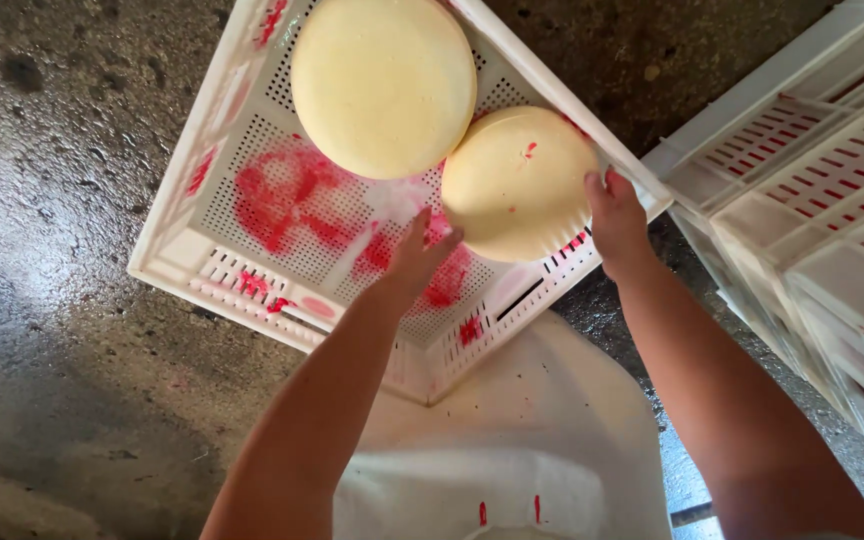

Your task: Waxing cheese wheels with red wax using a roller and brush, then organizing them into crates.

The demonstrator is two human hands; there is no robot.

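A white perforated crate (252, 215) on the wet floor (62, 330) holds two pale cheese wheels. The nearer wheel (517, 180) looks heavy, firm and smooth; both hands, left hand (414, 255) and right hand (615, 215), cup its edges with spread fingers.

Both hands (422, 255) (614, 215) grip cheese wheel (514, 180) in crate (252, 270).

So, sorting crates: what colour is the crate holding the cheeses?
White crate, smeared with red stains; head view.
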